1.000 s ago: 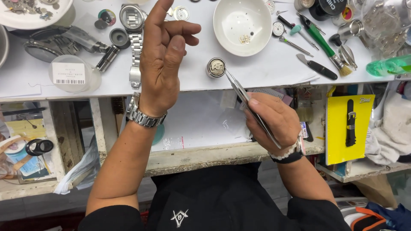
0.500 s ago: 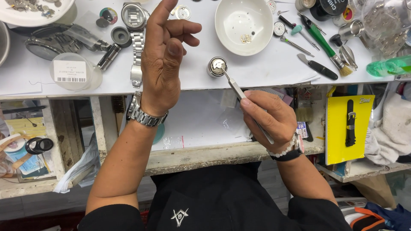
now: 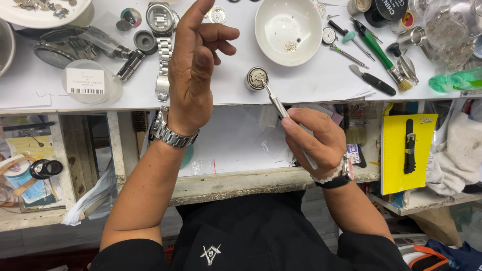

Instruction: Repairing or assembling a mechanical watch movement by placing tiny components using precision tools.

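Steel tweezers (image 3: 273, 98) in right hand (image 3: 314, 138) touch watch movement (image 3: 257, 78).

left index fingertip (image 3: 208, 4) cut off above.

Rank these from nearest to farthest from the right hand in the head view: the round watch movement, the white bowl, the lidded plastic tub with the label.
1. Round watch movement: just beyond the right hand, at the tip of its tweezers.
2. White bowl: farther back on the bench, above the movement.
3. Lidded plastic tub: far off to the left, past the raised left hand.
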